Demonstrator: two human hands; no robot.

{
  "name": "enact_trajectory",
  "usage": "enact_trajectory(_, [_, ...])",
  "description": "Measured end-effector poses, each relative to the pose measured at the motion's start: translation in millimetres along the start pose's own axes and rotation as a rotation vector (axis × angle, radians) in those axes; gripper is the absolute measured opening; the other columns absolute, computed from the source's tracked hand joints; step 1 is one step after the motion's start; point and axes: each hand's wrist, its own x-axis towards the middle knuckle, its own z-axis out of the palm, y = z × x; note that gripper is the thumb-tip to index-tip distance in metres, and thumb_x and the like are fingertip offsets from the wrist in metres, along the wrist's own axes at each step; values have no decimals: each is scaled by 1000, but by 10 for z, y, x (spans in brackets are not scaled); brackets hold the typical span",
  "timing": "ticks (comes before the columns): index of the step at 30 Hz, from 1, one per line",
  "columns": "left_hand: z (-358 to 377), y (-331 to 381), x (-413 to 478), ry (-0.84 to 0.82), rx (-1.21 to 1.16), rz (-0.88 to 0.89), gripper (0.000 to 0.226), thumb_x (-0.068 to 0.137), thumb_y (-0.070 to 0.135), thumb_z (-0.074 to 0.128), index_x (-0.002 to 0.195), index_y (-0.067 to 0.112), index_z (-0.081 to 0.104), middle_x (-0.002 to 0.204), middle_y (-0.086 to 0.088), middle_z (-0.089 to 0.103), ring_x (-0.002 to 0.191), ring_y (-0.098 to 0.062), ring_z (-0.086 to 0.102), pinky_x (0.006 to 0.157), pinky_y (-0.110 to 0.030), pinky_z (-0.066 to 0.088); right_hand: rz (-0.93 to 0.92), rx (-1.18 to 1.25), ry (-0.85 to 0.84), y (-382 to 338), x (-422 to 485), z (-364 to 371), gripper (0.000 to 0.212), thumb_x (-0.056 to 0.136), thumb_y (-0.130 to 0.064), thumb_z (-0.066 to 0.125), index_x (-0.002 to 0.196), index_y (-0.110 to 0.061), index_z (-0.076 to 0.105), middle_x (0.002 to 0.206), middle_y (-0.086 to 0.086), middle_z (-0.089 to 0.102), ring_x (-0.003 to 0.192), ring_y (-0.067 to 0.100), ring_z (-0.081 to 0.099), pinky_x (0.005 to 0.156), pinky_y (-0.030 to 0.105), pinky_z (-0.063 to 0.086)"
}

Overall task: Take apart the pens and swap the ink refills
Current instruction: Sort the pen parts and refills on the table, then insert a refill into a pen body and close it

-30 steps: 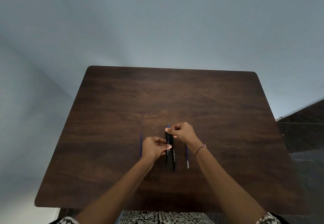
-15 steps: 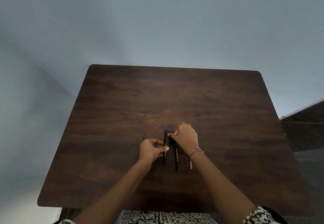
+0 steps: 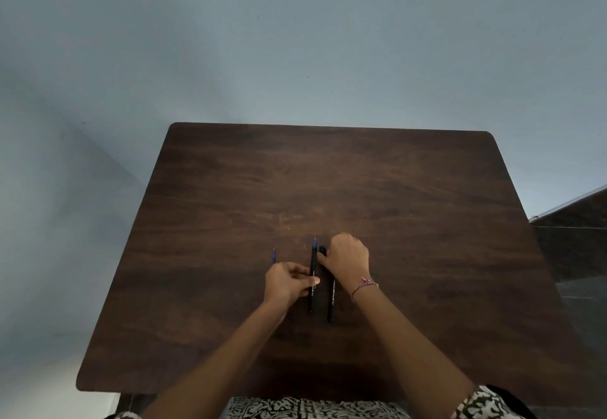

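Note:
Two black pens lie side by side, pointing away from me, on the dark wooden table (image 3: 394, 188). The left pen (image 3: 313, 264) shows a blue tip at its far end. My left hand (image 3: 287, 282) pinches its barrel from the left. The right pen (image 3: 330, 302) has a black end piece (image 3: 322, 250) at its top. My right hand (image 3: 348, 261) rests curled over that upper end, fingers on it. A thin blue refill (image 3: 274, 256) lies left of my left hand, mostly hidden behind it.
The table's rounded front-left corner (image 3: 80, 385) and front edge are close to my body. A pale wall stands behind the table. A dark step or ledge (image 3: 574, 228) sits off the right side.
Both hands have come down from working one pen together. The pens now lie apart on the table, one under each hand. The refill by my right wrist is now covered.

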Motion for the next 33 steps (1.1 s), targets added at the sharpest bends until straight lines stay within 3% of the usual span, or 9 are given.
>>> enact_trajectory(4, [3, 29, -5, -19, -10, -3, 20, 70, 7, 80, 77, 18, 65, 75, 2, 67, 71, -7, 66, 52, -16, 52, 45, 117, -3, 22, 7, -45, 36, 84, -41, 64, 66, -15, 48, 71, -2, 51, 60, 12, 49, 49, 21, 34])
enact_trajectory(7, [2, 46, -11, -32, -26, -3, 19, 70, 5, 79, 77, 16, 66, 72, 2, 67, 68, -6, 65, 51, -16, 53, 144, 438, 47, 127, 55, -135, 35, 81, -43, 66, 62, -13, 64, 55, -5, 54, 51, 7, 51, 43, 18, 33])
enact_trajectory(11, [30, 65, -25, -57, -39, -1, 19, 70, 4, 79, 84, 10, 67, 75, 0, 68, 72, -9, 66, 58, -20, 56, 210, 845, 98, 228, 163, -310, 22, 81, -37, 69, 75, -16, 74, 56, -8, 63, 55, 2, 58, 58, 15, 44])
enact_trajectory(15, [87, 98, -42, -75, -38, 9, 20, 70, 5, 79, 76, 17, 65, 79, -1, 69, 78, -12, 68, 64, -25, 58, 284, 1172, -14, 248, 225, -367, 23, 81, -25, 72, 86, -2, 74, 60, 2, 69, 49, 2, 62, 51, 13, 48])
enact_trajectory(18, [116, 127, -54, -79, -53, 14, 20, 69, 5, 80, 74, 17, 65, 78, -1, 70, 77, -12, 68, 63, -24, 58, 280, 1199, -59, 259, 232, -369, 19, 83, -21, 71, 87, -2, 73, 57, -2, 69, 46, 0, 62, 46, 10, 46])
enact_trajectory(26, [134, 185, -79, -100, -42, 25, 20, 72, 5, 78, 75, 19, 64, 84, -2, 69, 82, -12, 67, 63, -22, 56, 246, 1164, -78, 310, 266, -320, 15, 83, -21, 71, 83, -6, 73, 63, 0, 71, 51, 2, 65, 52, 13, 49])
enact_trajectory(33, [156, 226, -80, -82, -38, 37, 20, 72, 4, 78, 75, 17, 64, 92, -10, 71, 90, -21, 68, 71, -29, 58, 213, 1119, -117, 320, 274, -283, 16, 83, -22, 71, 86, -6, 72, 66, 0, 71, 53, 2, 66, 53, 13, 51])
